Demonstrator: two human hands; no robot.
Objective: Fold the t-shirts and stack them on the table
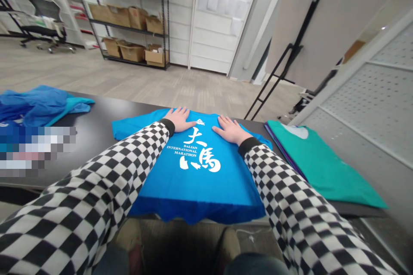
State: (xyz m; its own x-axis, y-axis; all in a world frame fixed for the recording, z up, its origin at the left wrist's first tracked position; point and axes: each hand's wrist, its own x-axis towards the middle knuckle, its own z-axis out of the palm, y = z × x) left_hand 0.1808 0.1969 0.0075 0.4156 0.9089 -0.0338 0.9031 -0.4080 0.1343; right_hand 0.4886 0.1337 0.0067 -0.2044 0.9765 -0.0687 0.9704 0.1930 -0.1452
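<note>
Left of a blue T-shirt [196, 180] flat on a black table [97, 137], crumpled blue cloth [38, 105] lies heaped; on the shirt's far edge, the left hand [180, 119] and right hand [230, 129] rest with fingers spread wide, holding nothing; right of it sits a folded green shirt [322, 167].

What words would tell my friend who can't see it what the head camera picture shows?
A left hand and a right hand, with black-and-white checkered sleeves, rest flat on a folded blue T-shirt printed "Dalian International Marathon" in white. It lies on a dark table, with a folded green shirt to the right and rumpled blue cloth to the left.
</note>
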